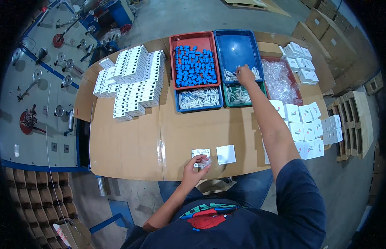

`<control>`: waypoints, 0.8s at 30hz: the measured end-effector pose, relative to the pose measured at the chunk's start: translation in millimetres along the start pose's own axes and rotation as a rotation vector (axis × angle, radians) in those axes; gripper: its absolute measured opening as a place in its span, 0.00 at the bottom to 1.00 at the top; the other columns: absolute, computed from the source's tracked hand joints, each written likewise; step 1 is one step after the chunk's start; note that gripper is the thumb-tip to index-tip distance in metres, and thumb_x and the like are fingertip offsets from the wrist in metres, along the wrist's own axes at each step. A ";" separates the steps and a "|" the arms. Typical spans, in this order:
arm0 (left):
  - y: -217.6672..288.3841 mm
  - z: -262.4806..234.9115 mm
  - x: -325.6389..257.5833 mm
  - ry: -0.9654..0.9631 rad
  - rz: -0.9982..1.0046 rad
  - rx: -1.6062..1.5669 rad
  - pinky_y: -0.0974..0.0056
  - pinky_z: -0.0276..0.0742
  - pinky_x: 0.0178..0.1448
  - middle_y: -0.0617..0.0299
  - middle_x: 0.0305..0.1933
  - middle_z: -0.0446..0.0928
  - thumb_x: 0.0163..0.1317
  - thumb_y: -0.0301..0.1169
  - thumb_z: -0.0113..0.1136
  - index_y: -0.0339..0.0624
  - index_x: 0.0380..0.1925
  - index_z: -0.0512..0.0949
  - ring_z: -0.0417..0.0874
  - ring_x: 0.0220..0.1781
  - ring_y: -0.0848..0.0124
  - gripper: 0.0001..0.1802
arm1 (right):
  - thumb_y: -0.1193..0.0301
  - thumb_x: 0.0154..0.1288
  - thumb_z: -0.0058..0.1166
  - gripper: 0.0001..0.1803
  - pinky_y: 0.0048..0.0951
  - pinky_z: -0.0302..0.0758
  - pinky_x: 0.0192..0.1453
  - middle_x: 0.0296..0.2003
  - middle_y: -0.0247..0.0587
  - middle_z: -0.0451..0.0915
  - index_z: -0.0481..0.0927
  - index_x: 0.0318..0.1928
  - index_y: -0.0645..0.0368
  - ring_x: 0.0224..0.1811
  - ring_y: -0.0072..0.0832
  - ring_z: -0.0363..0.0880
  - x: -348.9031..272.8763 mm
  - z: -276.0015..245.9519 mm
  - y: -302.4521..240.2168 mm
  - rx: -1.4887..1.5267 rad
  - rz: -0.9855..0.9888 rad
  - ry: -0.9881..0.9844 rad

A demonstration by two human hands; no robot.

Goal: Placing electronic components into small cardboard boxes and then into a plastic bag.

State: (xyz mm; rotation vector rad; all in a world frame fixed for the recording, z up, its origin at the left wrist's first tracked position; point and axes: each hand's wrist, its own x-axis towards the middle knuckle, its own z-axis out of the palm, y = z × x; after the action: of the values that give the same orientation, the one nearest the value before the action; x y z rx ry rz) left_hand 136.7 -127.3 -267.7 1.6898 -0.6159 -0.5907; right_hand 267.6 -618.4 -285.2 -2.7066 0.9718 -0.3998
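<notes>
My left hand (pixel 194 169) is closed round a crinkled piece of clear plastic (pixel 205 162), seemingly a small bag. It is over the near edge of the table, partly covering a white square piece with small markings (pixel 200 152). Just right of that lies a plain white square plate (pixel 226 155). My right arm stretches far forward, and my right hand (pixel 245 76) reaches into the front of a blue tray (pixel 237 46). Its fingers are drawn together among small white pieces (pixel 230 76); whatever they pinch is too small to make out.
A red tray (pixel 192 39) holds blue parts. Smaller blue (pixel 199 110) and green (pixel 239 105) trays hold white pieces. Clear plastic (pixel 280 81) fills a reddish tray. White boxes are stacked left (pixel 133 79) and right (pixel 303 128) on the cardboard-covered table (pixel 126 145).
</notes>
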 end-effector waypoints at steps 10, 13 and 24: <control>2.9 -2.7 9.7 0.053 0.031 -0.027 0.64 0.76 0.58 0.61 0.48 0.83 0.56 0.26 0.73 0.38 0.51 0.80 0.81 0.49 0.71 0.22 | 0.67 0.56 0.67 0.12 0.37 0.80 0.41 0.30 0.46 0.86 0.85 0.35 0.63 0.32 0.38 0.85 16.8 -11.5 10.6 0.667 0.052 0.239; 7.9 0.0 13.0 0.049 0.069 -0.018 0.64 0.76 0.58 0.61 0.48 0.83 0.56 0.25 0.73 0.38 0.50 0.80 0.81 0.49 0.71 0.21 | 0.68 0.56 0.68 0.11 0.31 0.78 0.34 0.29 0.39 0.85 0.85 0.36 0.62 0.28 0.27 0.82 14.3 -17.3 26.8 0.909 0.279 0.141; 8.8 -3.1 21.3 0.155 0.062 -0.004 0.65 0.76 0.56 0.61 0.48 0.82 0.55 0.25 0.74 0.39 0.50 0.80 0.80 0.48 0.71 0.22 | 0.71 0.66 0.63 0.11 0.19 0.64 0.23 0.28 0.28 0.78 0.84 0.47 0.58 0.22 0.14 0.68 -125.2 -93.4 -23.6 1.242 0.331 0.074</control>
State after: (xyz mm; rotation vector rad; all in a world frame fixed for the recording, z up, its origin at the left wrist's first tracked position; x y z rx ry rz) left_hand 153.7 -141.1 -259.8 1.6882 -0.5527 -0.4128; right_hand 157.5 -531.6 -212.4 -1.4033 0.7608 -0.7190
